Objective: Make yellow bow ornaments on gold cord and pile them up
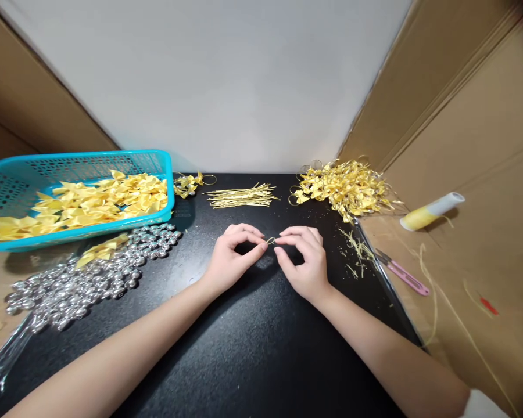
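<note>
Between my two hands, above the black table, is a small loop of thin gold cord (271, 240). My left hand (232, 253) pinches it between thumb and forefinger. From the other side, the fingertips of my right hand (304, 255) close on the cord's end, with the thumb slightly lower. Just beyond my hands lies a bundle of cut gold cords (243, 196). To my left is a spread of silver bells (82, 284), with a few yellow ribbon bows (102, 251) on top.
A blue basket (171, 197) of yellow bows stands at the left. Finished-looking bow pieces with bells and loops (353, 188) are heaped at the back right. Cord scraps (357, 251), a pink-handled cutter (405, 277) and a white tube (433, 211) lie at the right; cardboard walls flank both sides.
</note>
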Demonstrator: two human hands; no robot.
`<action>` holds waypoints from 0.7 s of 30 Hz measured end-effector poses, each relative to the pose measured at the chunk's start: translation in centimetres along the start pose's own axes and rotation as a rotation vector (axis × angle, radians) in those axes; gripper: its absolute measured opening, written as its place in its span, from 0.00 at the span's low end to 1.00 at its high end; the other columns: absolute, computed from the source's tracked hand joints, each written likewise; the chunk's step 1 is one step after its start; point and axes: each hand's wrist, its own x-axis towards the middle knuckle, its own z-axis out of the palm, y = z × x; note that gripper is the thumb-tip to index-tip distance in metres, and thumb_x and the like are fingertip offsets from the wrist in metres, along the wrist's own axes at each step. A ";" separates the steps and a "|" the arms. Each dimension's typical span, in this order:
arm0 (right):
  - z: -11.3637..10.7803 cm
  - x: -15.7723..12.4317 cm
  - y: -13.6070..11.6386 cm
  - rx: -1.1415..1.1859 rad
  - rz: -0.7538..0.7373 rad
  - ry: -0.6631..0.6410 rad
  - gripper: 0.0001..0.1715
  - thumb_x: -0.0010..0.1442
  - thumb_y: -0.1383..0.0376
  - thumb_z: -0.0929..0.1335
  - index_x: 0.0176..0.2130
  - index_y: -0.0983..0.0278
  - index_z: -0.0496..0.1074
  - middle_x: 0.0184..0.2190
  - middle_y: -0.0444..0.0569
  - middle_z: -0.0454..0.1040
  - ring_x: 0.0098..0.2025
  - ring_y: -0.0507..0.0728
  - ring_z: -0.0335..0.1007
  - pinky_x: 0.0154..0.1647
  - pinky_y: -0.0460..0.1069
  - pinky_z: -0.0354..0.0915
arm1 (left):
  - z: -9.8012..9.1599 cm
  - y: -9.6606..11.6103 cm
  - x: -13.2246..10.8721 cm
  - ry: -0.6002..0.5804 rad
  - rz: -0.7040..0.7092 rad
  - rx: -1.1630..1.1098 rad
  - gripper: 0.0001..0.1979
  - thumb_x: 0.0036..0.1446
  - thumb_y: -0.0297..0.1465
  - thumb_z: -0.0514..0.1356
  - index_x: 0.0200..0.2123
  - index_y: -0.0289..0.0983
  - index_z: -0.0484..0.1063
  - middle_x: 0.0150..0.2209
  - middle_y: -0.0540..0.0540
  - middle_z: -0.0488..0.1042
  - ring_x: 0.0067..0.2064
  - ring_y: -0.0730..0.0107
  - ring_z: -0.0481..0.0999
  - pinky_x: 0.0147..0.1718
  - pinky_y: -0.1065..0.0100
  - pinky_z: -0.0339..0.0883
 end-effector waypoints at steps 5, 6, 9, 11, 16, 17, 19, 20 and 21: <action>0.5 -0.3 -0.2 0.029 0.006 -0.075 0.09 0.59 0.68 0.68 0.38 0.56 0.78 0.44 0.46 0.79 0.47 0.60 0.70 0.51 0.59 0.62 | 0.2 0.3 -0.3 0.044 0.047 0.084 0.05 0.56 0.31 0.63 0.28 0.40 0.78 0.34 0.48 0.78 0.40 0.64 0.73 0.45 0.59 0.63; 0.6 -0.4 -0.2 0.029 0.013 -0.083 0.10 0.60 0.68 0.68 0.39 0.56 0.78 0.45 0.46 0.79 0.48 0.60 0.70 0.52 0.60 0.62 | 0.2 0.4 -0.3 0.052 0.058 0.100 0.06 0.56 0.31 0.63 0.28 0.40 0.77 0.34 0.48 0.78 0.40 0.64 0.73 0.45 0.59 0.63; 0.8 -0.6 -0.2 0.022 0.021 -0.115 0.14 0.61 0.68 0.66 0.44 0.56 0.77 0.47 0.47 0.79 0.48 0.60 0.69 0.52 0.60 0.62 | 0.3 0.5 -0.5 0.075 0.094 0.161 0.06 0.57 0.31 0.63 0.28 0.40 0.77 0.34 0.48 0.78 0.40 0.64 0.73 0.45 0.59 0.63; 0.9 -0.7 -0.2 0.011 0.019 -0.137 0.16 0.62 0.68 0.65 0.47 0.55 0.77 0.47 0.46 0.79 0.49 0.60 0.69 0.52 0.60 0.63 | 0.3 0.6 -0.6 0.092 0.125 0.200 0.05 0.57 0.31 0.63 0.28 0.40 0.77 0.34 0.48 0.78 0.41 0.64 0.72 0.45 0.59 0.63; 0.9 -0.8 -0.1 0.035 -0.006 -0.140 0.18 0.64 0.68 0.64 0.50 0.55 0.76 0.49 0.47 0.78 0.50 0.60 0.70 0.53 0.60 0.64 | 0.3 0.8 -0.6 0.108 0.151 0.206 0.05 0.56 0.31 0.63 0.29 0.40 0.77 0.34 0.48 0.78 0.40 0.64 0.72 0.44 0.59 0.63; 0.9 -0.8 0.0 0.052 -0.008 -0.137 0.18 0.64 0.68 0.64 0.51 0.55 0.75 0.49 0.47 0.78 0.50 0.60 0.70 0.53 0.60 0.64 | 0.3 0.7 -0.5 0.102 0.128 0.173 0.05 0.56 0.31 0.63 0.29 0.40 0.77 0.34 0.48 0.78 0.40 0.64 0.72 0.45 0.59 0.63; 0.9 -0.8 0.1 0.099 -0.004 -0.136 0.19 0.64 0.68 0.64 0.51 0.54 0.76 0.49 0.47 0.78 0.50 0.60 0.70 0.53 0.60 0.65 | 0.3 0.5 -0.4 0.058 0.059 0.048 0.05 0.56 0.31 0.64 0.28 0.40 0.78 0.34 0.47 0.77 0.40 0.64 0.73 0.45 0.58 0.64; 0.9 -0.8 0.2 0.130 0.002 -0.137 0.19 0.64 0.68 0.64 0.51 0.54 0.76 0.48 0.47 0.78 0.50 0.60 0.70 0.52 0.59 0.66 | 0.3 0.3 -0.3 0.023 0.024 -0.037 0.05 0.55 0.31 0.64 0.28 0.40 0.78 0.35 0.47 0.77 0.41 0.64 0.73 0.44 0.59 0.65; 0.9 -0.7 0.3 0.165 0.008 -0.138 0.18 0.64 0.68 0.64 0.50 0.53 0.76 0.48 0.46 0.79 0.49 0.59 0.70 0.52 0.59 0.66 | 0.3 0.1 -0.1 -0.017 -0.006 -0.124 0.05 0.55 0.32 0.64 0.28 0.39 0.78 0.35 0.46 0.77 0.40 0.64 0.74 0.43 0.59 0.65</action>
